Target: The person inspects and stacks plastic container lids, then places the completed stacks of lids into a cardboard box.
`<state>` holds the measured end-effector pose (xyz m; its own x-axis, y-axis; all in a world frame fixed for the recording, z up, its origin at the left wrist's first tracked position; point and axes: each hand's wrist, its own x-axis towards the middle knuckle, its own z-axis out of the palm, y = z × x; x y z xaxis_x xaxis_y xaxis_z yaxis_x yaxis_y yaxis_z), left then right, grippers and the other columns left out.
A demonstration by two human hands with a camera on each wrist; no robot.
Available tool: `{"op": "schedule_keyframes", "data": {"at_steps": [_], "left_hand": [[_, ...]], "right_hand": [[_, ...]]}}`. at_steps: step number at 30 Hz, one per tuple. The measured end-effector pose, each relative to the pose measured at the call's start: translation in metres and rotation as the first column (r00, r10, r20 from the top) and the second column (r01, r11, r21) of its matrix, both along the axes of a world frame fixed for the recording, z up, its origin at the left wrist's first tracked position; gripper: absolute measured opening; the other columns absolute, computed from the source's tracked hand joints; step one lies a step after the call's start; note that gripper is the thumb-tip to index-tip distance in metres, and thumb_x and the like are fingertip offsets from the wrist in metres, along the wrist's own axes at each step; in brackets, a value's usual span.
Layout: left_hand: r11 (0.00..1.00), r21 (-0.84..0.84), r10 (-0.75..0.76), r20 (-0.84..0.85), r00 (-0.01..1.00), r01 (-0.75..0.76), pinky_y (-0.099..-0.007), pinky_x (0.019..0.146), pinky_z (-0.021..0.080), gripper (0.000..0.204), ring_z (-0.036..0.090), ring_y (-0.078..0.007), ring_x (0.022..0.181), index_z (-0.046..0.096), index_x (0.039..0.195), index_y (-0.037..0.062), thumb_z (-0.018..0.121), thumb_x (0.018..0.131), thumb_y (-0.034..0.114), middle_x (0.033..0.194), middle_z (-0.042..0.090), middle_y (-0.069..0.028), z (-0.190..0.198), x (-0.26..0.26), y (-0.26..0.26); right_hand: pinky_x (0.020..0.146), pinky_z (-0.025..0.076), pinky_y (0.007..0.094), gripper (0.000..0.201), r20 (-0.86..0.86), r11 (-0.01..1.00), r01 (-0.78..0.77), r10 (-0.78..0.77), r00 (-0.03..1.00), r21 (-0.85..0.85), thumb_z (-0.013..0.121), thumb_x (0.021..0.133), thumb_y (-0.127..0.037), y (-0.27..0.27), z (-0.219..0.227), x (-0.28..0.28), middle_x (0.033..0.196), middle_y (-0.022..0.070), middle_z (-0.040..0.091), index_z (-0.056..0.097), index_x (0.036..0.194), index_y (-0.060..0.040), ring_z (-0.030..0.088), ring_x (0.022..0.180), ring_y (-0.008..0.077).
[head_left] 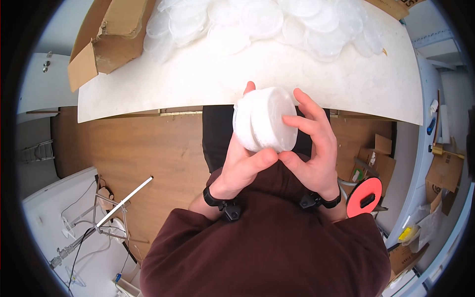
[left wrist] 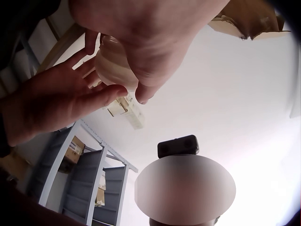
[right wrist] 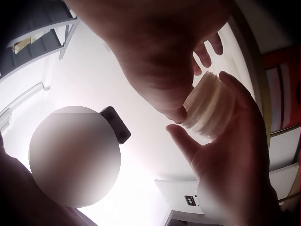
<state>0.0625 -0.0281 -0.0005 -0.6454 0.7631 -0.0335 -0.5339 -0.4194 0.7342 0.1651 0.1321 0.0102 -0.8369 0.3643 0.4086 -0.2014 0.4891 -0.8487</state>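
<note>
A short stack of white round plastic lids (head_left: 269, 121) is held up in front of the chest, tilted on its side, near the table's front edge. My left hand (head_left: 237, 168) cradles it from the left, thumb along the lower rim and a fingertip showing behind. On the other side my right hand (head_left: 319, 148) has fingertips on the flat outer face and its thumb at the bottom rim. The left wrist view also shows the stack (left wrist: 113, 63) between both hands; in the right wrist view, ridged rims of the stack (right wrist: 209, 106) show.
Many translucent round lids (head_left: 262, 20) lie piled along the far side of the white table (head_left: 198, 79). An open cardboard box (head_left: 116, 49) stands at its left end. Shelving with boxes (head_left: 445, 171) is on the right, with a red round disc (head_left: 363, 193) near the right elbow.
</note>
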Motion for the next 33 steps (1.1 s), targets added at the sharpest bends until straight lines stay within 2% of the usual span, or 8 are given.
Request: {"op": "schedule_keyframes", "data": {"at_steps": [2, 5, 7, 9, 11, 20, 27, 33], "left_hand": [[0.993, -0.117, -0.012, -0.062, 0.998, 0.005, -0.0493, 0.131, 0.039, 0.141, 0.044, -0.0289, 0.161, -0.012, 0.184, 0.0088, 0.094, 0.096, 0.039, 0.177, 0.038, -0.0147, 0.0016, -0.0012, -0.0027], [0.992, -0.124, -0.021, -0.103, 0.994, 0.008, -0.0485, 0.13, 0.04, 0.143, 0.046, -0.0279, 0.159, -0.013, 0.184, 0.0082, 0.095, 0.095, 0.036, 0.176, 0.04, -0.0144, -0.0008, -0.0026, -0.0035], [0.994, -0.107, 0.011, -0.11, 0.994, -0.023, -0.0483, 0.129, 0.041, 0.143, 0.047, -0.0277, 0.157, -0.012, 0.184, 0.0078, 0.095, 0.094, 0.033, 0.174, 0.042, -0.0141, -0.0006, 0.0012, -0.0003], [0.995, -0.087, 0.043, -0.121, 0.992, -0.054, -0.0481, 0.128, 0.042, 0.142, 0.049, -0.0275, 0.156, -0.011, 0.184, 0.0073, 0.096, 0.094, 0.03, 0.172, 0.044, -0.0139, -0.0003, 0.0008, 0.0006], [0.986, -0.169, -0.018, -0.177, 0.984, -0.012, -0.0477, 0.127, 0.043, 0.14, 0.05, -0.0268, 0.154, -0.009, 0.185, 0.0067, 0.095, 0.093, 0.024, 0.169, 0.046, -0.0131, -0.0002, -0.0017, -0.0035], [0.986, -0.162, 0.015, -0.116, 0.993, -0.034, -0.0475, 0.126, 0.046, 0.135, 0.055, -0.0274, 0.15, -0.009, 0.184, 0.0066, 0.092, 0.094, 0.017, 0.166, 0.051, -0.0152, 0.0006, -0.0027, -0.0047], [0.99, -0.14, 0.01, -0.095, 0.995, -0.024, -0.048, 0.126, 0.045, 0.137, 0.054, -0.028, 0.153, -0.01, 0.185, 0.008, 0.093, 0.093, 0.015, 0.173, 0.045, -0.015, -0.0039, -0.0036, -0.0053], [0.976, -0.211, 0.012, -0.169, 0.986, -0.048, -0.0474, 0.127, 0.045, 0.145, 0.049, -0.0264, 0.156, -0.011, 0.184, 0.008, 0.097, 0.088, 0.011, 0.18, 0.035, -0.0136, -0.0002, 0.0, -0.0002]], "right_hand": [[0.113, 0.059, 0.0487, 0.054, -0.009, 0.999, 0.028, -0.028, 1.0, 0.022, 0.1, 0.08, -0.012, 0.0, 0.0004, 0.0004, 0.159, 0.0236, 0.065, 0.077, 0.129, -0.0088, 0.068, 0.141, 0.0433], [0.111, 0.059, 0.0486, 0.039, -0.038, 1.0, -0.014, 0.014, 0.999, 0.001, 0.095, 0.082, -0.006, 0.0022, -0.0038, 0.0046, 0.148, 0.0197, 0.073, 0.076, 0.116, -0.0076, 0.068, 0.141, 0.0432], [0.109, 0.059, 0.0479, 0.031, -0.072, 0.989, -0.079, 0.07, 0.995, -0.125, 0.091, 0.083, -0.001, -0.0016, -0.004, 0.0062, 0.139, 0.0172, 0.077, 0.073, 0.108, -0.0066, 0.068, 0.14, 0.0429], [0.108, 0.059, 0.047, 0.027, -0.081, 0.979, -0.099, 0.086, 0.993, -0.177, 0.087, 0.085, 0.001, -0.0027, -0.0043, 0.0053, 0.139, 0.0174, 0.076, 0.072, 0.107, -0.0059, 0.069, 0.139, 0.0414], [0.108, 0.058, 0.046, 0.024, -0.062, 0.97, -0.117, 0.107, 0.992, -0.211, 0.084, 0.088, 0.002, -0.0023, -0.0034, 0.0048, 0.137, 0.017, 0.076, 0.072, 0.106, -0.0052, 0.07, 0.137, 0.04], [0.108, 0.058, 0.0443, 0.017, -0.035, 0.924, -0.116, 0.111, 0.993, -0.365, 0.079, 0.094, 0.001, -0.0028, -0.0053, 0.0055, 0.137, 0.0172, 0.075, 0.072, 0.109, -0.0035, 0.072, 0.132, 0.0367], [0.101, 0.061, 0.0398, 0.015, -0.024, 0.966, -0.081, 0.077, 0.997, -0.245, 0.077, 0.098, 0.004, -0.0036, -0.0054, 0.0025, 0.131, 0.0159, 0.077, 0.076, 0.112, -0.0026, 0.076, 0.122, 0.0321], [0.094, 0.063, 0.0379, 0.013, -0.029, 0.983, -0.04, 0.036, 0.999, -0.179, 0.079, 0.099, 0.002, -0.0043, -0.0031, 0.0042, 0.126, 0.0153, 0.079, 0.077, 0.111, -0.0026, 0.077, 0.112, 0.0303]]}}
